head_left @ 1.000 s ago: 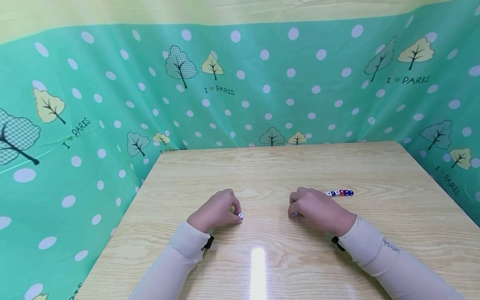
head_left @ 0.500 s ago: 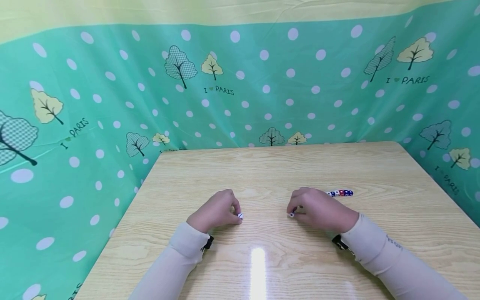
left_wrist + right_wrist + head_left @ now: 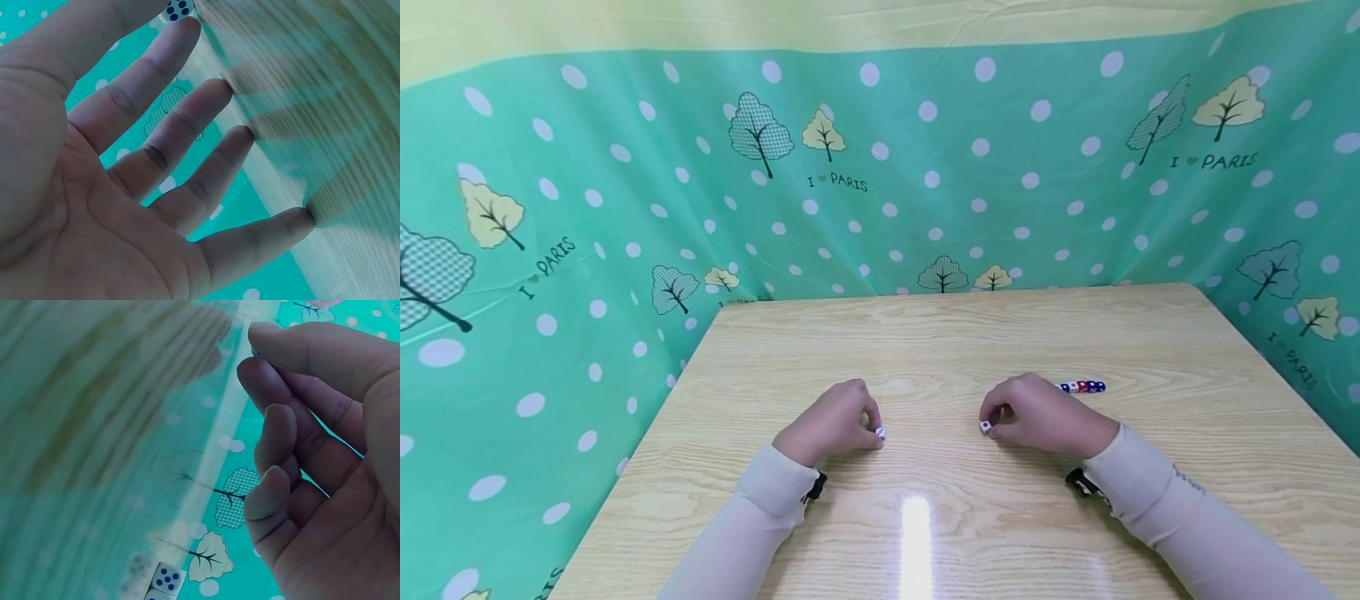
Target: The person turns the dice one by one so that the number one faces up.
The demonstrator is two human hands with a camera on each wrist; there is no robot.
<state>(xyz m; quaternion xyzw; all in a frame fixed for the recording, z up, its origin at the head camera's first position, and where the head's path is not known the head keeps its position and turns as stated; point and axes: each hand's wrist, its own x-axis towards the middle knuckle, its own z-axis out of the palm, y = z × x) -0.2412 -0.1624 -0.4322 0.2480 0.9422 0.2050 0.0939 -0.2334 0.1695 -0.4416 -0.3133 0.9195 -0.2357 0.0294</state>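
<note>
My left hand (image 3: 838, 419) pinches a white die (image 3: 881, 433) between thumb and index finger, low over the table. Dark pips show on that die (image 3: 177, 10) at the top of the left wrist view, while the other fingers are spread with their tips at the tabletop. To the right, my right hand (image 3: 1041, 417) holds another white die (image 3: 986, 427) at the tips of thumb and index finger. In the right wrist view its thumb and index finger nearly cover the die, and the remaining fingers are bent. Behind this hand lies a row of dice (image 3: 1082, 387) in blue, white and red.
Both hands work over a wood-grain table (image 3: 925, 342). A green dotted curtain (image 3: 880, 192) with printed trees hangs around its back and sides. White dice (image 3: 167, 578) from the row appear at the bottom of the right wrist view. A bright light reflection lies near the front.
My right hand has shifted slightly and its fingers have turned, so the white die at its fingertips shows more fully. The left hand and its die have stayed in place.
</note>
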